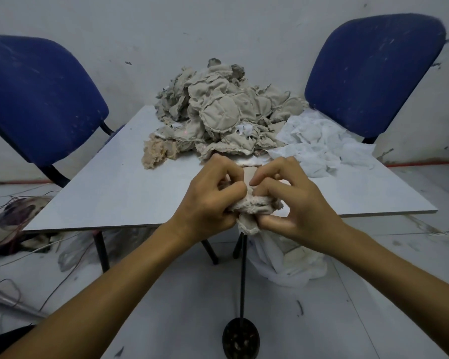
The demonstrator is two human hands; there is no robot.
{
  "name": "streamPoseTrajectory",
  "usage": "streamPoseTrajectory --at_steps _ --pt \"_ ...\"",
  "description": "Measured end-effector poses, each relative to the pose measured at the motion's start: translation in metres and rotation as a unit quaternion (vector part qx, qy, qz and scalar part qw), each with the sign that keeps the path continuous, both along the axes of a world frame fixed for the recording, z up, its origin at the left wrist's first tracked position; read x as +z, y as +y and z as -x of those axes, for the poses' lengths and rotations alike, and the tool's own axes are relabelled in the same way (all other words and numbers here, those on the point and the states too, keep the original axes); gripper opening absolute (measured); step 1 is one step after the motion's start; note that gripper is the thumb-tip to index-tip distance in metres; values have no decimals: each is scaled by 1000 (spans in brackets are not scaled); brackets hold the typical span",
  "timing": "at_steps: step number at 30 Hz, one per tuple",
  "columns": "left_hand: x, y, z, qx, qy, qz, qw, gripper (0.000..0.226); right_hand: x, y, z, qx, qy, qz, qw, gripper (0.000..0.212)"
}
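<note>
Two grips: my left grip (213, 195) and right grip (296, 203) are both curled, thumbs and fingertips pinching the same thing from opposite sides.
One held piece: a frayed beige cloth piece (254, 207) is bunched between the two grips, just above the near edge of the desk. I judge that I hold it from both sides so my fingertips can work its edge. What lies inside the bunch is hidden.
One desk: the pale grey desk (114, 193) is bare in front of me, with the stock pushed to its far side, seemingly within reach.
One pile: round beige cloth pieces (223, 112) are heaped at the far side by the wall. They overlap too much to count singly.
One clump: fluffy stuffing (157, 151) touches the pile's left foot, probably filler kept to hand.
One heap: crumpled white cloth (319, 143) lies right of the pile, touching it.
One bag: a white bag (290, 263) stands on the floor below my right grip, likely there to catch what I drop.
One stand: a black round base (240, 338) sits on the floor with a thin rod rising toward the desk edge.
Two chairs: a left blue chair (36, 97) and a right blue chair (373, 73) flank the desk at the wall.
</note>
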State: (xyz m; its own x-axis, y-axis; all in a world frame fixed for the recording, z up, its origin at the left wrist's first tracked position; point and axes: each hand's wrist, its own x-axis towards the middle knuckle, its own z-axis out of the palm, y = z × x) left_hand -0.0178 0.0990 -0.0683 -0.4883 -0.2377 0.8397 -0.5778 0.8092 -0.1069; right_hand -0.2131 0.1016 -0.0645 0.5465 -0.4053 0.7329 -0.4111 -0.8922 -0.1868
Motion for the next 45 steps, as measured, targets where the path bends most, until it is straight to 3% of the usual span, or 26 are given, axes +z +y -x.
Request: streamPoseTrajectory --at_steps 6,10,13,20,25,29,32,37,42,45 --pt "-14 9 2 -1 19 40 999 34 -24 6 -8 -37 -25 123 991 18" --pt "-26 13 -3 -19 0 54 998 27 -48 8 -9 -29 -47 155 986 12" --pt "-35 15 -6 -22 -9 39 999 25 -58 5 -7 -23 -46 162 985 25" --pt "-55 18 -3 -50 -8 -55 997 19 -79 4 1 -16 -27 100 994 32" --pt "-70 21 -3 -57 10 -93 994 18 -91 11 -2 -17 -57 54 997 11" --pt "-79 23 -4 -63 23 -116 991 16 -101 11 -5 -19 -81 34 996 7" --pt "-89 27 -10 -56 -23 -155 986 6 -116 14 -4 -3 -56 23 998 6" --pt "-98 30 -16 -15 -87 -237 968 23 -125 14 2 25 -6 12 1000 20" --pt "-85 25 -21 -30 -129 -211 969 20 -115 10 7 47 37 29 998 26" --pt "-67 19 -19 -43 -111 -171 978 18 -98 7 7 35 15 38 999 29"
